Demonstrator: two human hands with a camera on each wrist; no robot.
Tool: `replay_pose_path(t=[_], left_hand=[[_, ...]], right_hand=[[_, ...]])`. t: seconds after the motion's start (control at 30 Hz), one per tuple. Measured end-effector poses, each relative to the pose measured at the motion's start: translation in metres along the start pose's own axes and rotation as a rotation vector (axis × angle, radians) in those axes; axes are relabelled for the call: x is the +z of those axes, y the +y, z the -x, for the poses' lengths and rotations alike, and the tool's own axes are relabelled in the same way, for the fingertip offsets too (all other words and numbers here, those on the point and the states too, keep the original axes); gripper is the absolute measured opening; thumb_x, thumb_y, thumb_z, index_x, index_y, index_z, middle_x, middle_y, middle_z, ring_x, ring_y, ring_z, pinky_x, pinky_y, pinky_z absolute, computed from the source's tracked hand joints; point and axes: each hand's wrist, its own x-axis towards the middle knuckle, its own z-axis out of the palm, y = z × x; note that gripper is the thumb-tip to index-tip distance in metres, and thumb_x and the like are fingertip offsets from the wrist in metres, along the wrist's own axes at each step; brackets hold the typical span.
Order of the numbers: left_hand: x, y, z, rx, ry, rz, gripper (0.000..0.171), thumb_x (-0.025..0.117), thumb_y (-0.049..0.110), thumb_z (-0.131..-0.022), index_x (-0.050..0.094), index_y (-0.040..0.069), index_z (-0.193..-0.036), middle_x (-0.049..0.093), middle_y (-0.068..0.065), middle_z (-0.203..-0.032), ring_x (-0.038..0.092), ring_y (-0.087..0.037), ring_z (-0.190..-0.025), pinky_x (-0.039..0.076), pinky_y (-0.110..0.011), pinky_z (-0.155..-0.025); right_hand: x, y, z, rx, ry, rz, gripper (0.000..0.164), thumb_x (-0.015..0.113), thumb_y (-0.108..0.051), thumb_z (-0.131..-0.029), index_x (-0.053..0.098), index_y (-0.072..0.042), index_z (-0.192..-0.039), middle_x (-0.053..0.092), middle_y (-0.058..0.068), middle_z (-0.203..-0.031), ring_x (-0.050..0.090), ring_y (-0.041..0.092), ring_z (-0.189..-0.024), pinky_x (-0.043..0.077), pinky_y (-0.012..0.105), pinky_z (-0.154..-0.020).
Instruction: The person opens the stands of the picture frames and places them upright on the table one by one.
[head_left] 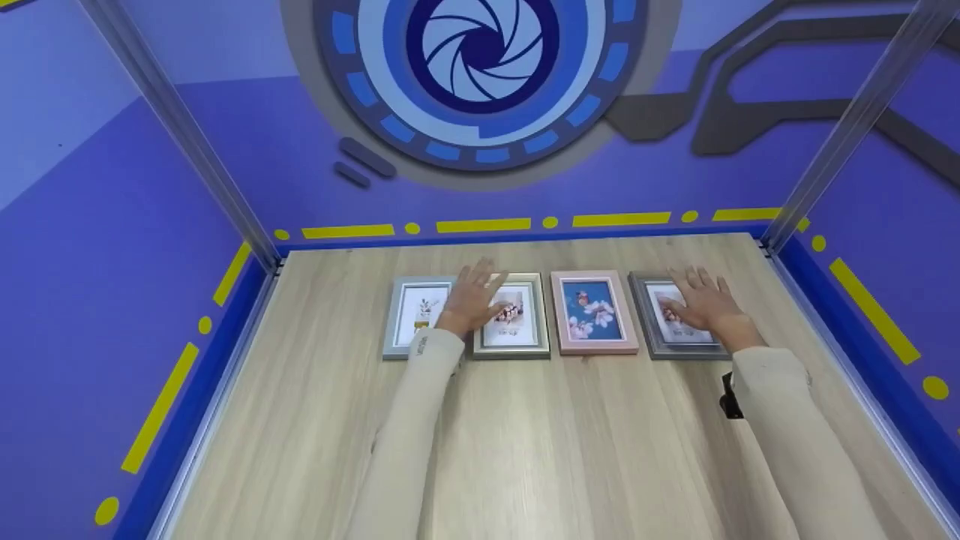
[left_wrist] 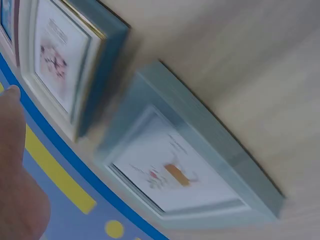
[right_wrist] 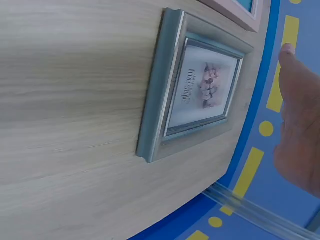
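Observation:
Four picture frames is more than I count here, so several stand side by side in a row across the table. Leftmost is a light blue picture frame (head_left: pixel 397 319) with a plant print. Beside it lies a silver-gold picture frame (head_left: pixel 544 330), then a pink picture frame (head_left: pixel 600 349) with blossoms on blue, then a grey picture frame (head_left: pixel 645 315) at the right. My left hand (head_left: pixel 471 298), fingers spread, is over the gap between the light blue and silver-gold frames. Above the grey frame is my right hand (head_left: pixel 705 304), fingers extended. Both hands hold nothing; contact cannot be told.
The frames lie on a wood-grain table (head_left: pixel 525 450) near its back edge. A blue-purple printed wall (head_left: pixel 247 142) rises behind and at both sides, with metal posts (head_left: pixel 847 112) at the corners. A small black object (head_left: pixel 729 397) shows by the right sleeve.

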Motion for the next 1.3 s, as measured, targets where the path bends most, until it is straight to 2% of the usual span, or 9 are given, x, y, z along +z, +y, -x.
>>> replay_pose_path(t=[0.17,0.3,0.43,0.57,0.73,0.87,1.03,1.17,1.3], left_hand=[[-0.001,0.043,-0.018,0.065,0.002,0.031,0.063,0.047,0.04,-0.106,0.029,0.018,-0.162,0.024,-0.012,-0.17,0.02,-0.028,-0.159,0.015,-0.046,-0.13],[0.001,0.078,-0.026,0.131,0.0,0.081,0.059,0.05,0.036,-0.106,0.034,0.017,-0.16,0.033,-0.011,-0.167,0.029,-0.028,-0.155,0.023,-0.047,-0.128],[0.0,0.112,-0.029,0.195,0.041,0.22,0.051,0.056,0.027,-0.104,0.046,0.014,-0.153,0.05,-0.011,-0.155,0.048,-0.027,-0.144,0.038,-0.042,-0.121],[0.001,0.148,-0.029,0.22,0.032,0.361,0.048,0.058,0.022,-0.103,0.05,0.015,-0.15,0.055,-0.009,-0.15,0.052,-0.024,-0.14,0.043,-0.036,-0.117],[0.002,0.198,-0.031,0.239,-0.049,0.705,0.049,0.06,0.015,-0.101,0.049,0.003,-0.148,0.058,-0.016,-0.146,0.056,-0.026,-0.136,0.044,-0.028,-0.114],[-0.001,0.232,-0.03,0.14,-0.185,1.018,0.057,0.062,0.016,-0.1,0.043,-0.003,-0.15,0.054,-0.019,-0.149,0.055,-0.028,-0.137,0.044,-0.026,-0.113],[-0.005,0.257,-0.026,-0.041,-0.292,1.269,0.065,0.063,0.025,-0.099,0.038,0.008,-0.156,0.042,-0.013,-0.162,0.038,-0.023,-0.151,0.032,-0.032,-0.123],[-0.005,0.266,-0.027,-0.078,-0.329,1.438,0.065,0.063,0.023,-0.098,0.039,0.013,-0.157,0.037,-0.011,-0.164,0.033,-0.025,-0.153,0.028,-0.037,-0.126],[-0.002,0.272,-0.031,-0.08,-0.317,1.574,0.062,0.063,0.017,-0.097,0.041,0.012,-0.156,0.038,-0.011,-0.164,0.032,-0.027,-0.154,0.025,-0.039,-0.127]], right_hand=[[0.008,0.008,0.007,0.012,-0.026,0.002,0.075,0.047,-0.038,-0.107,0.016,0.006,-0.159,0.005,0.041,-0.161,0.004,0.059,-0.15,0.0,0.073,-0.12],[0.017,0.013,0.008,0.042,-0.063,0.008,0.069,0.051,-0.03,-0.105,0.024,0.008,-0.157,0.019,0.042,-0.158,0.019,0.06,-0.146,0.015,0.072,-0.119],[0.027,0.021,0.009,0.08,-0.052,0.038,0.061,0.053,-0.025,-0.102,0.037,0.01,-0.15,0.038,0.043,-0.148,0.038,0.061,-0.136,0.036,0.07,-0.111],[0.035,0.031,0.013,0.094,-0.023,0.065,0.053,0.056,-0.023,-0.1,0.048,0.016,-0.135,0.045,0.046,-0.132,0.049,0.06,-0.122,0.047,0.068,-0.097],[0.042,0.044,0.024,0.148,-0.01,0.032,0.046,0.058,-0.018,-0.097,0.049,0.019,-0.123,0.045,0.044,-0.117,0.053,0.058,-0.108,0.051,0.066,-0.087],[0.047,0.051,0.03,0.188,0.004,0.013,0.042,0.056,-0.012,-0.096,0.05,0.023,-0.118,0.046,0.041,-0.109,0.057,0.052,-0.097,0.052,0.062,-0.082],[0.052,0.053,0.03,0.22,0.011,0.0,0.039,0.053,-0.009,-0.094,0.053,0.026,-0.113,0.047,0.039,-0.104,0.058,0.042,-0.085,0.054,0.058,-0.075],[0.052,0.051,0.027,0.285,-0.006,-0.057,0.038,0.052,-0.007,-0.093,0.052,0.025,-0.113,0.049,0.037,-0.104,0.053,0.035,-0.082,0.053,0.053,-0.073],[0.045,0.05,0.027,0.356,0.001,-0.154,0.022,0.054,-0.004,-0.087,0.058,0.015,-0.096,0.052,0.026,-0.09,0.049,0.031,-0.078,0.048,0.044,-0.065]])
